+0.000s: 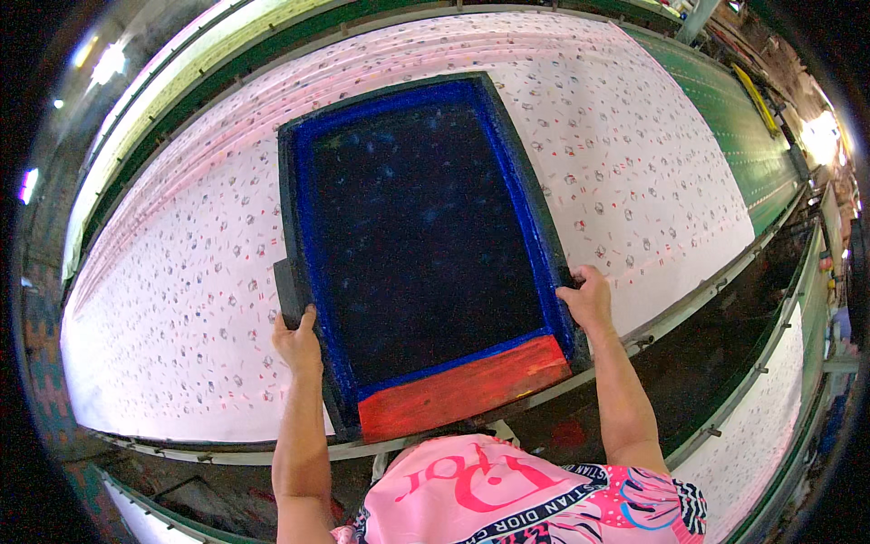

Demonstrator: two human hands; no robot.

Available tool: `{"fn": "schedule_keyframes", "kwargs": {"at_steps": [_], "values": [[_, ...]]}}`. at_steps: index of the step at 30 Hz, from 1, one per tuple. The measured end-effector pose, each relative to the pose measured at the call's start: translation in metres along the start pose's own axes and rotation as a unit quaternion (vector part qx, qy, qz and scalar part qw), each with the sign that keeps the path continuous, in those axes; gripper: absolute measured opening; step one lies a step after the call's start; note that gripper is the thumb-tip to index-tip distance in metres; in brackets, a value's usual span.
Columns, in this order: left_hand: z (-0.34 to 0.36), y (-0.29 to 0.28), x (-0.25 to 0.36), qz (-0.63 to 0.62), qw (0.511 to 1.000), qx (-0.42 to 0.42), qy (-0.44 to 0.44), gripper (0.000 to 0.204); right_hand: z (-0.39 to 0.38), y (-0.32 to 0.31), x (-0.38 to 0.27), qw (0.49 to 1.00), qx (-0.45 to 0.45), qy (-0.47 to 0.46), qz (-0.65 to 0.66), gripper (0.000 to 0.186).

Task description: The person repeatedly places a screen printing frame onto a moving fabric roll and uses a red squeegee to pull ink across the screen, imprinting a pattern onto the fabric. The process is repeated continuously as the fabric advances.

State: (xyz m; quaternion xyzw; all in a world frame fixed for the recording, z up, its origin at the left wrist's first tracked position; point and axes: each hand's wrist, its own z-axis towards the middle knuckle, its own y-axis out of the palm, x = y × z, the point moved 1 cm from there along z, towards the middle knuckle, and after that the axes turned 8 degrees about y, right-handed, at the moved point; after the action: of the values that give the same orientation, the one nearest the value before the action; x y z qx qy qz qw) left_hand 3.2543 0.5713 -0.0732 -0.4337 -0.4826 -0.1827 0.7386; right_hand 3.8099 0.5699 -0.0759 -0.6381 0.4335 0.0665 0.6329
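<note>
A large screen-printing frame (435,236) lies across the printed cloth. Its mesh is nearly black, with a blue border inside dark side bars, and a red strip (462,385) crosses its near end. My left hand (297,340) is closed on the frame's left bar, low down, by a dark tab (291,288) that sticks out there. Opposite it, my right hand (589,297) grips the right bar, thumb on top and the other fingers partly hidden. White-pink cloth (208,272) with small grey and red motifs spreads under and around the frame.
The cloth lies on a long table with a metal rail (680,313) along its near edge. Bare green tabletop (725,118) shows at the far right. More cloth-covered tables (761,435) run parallel behind and in front, with a dark gap between. A yellow bar (755,98) rests at the right.
</note>
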Motion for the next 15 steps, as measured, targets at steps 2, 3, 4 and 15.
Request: {"fn": "schedule_keyframes", "kwargs": {"at_steps": [2,3,4,15], "values": [[0.0,0.002,0.006,0.009,1.0,-0.001,-0.007,0.025,0.001,-0.002,0.003,1.0,-0.009,-0.002,-0.005,0.042],[0.001,0.004,0.004,0.009,1.0,-0.003,-0.005,0.024,0.0,-0.003,0.004,1.0,-0.012,0.001,-0.009,0.042],[0.002,0.005,-0.002,0.01,1.0,-0.002,-0.003,0.023,0.0,-0.003,0.004,1.0,-0.019,0.001,-0.011,0.042],[0.017,-0.006,-0.022,0.075,0.994,-0.074,-0.021,0.039,-0.162,0.007,-0.054,0.838,-0.29,-0.455,-0.081,0.047]]}}
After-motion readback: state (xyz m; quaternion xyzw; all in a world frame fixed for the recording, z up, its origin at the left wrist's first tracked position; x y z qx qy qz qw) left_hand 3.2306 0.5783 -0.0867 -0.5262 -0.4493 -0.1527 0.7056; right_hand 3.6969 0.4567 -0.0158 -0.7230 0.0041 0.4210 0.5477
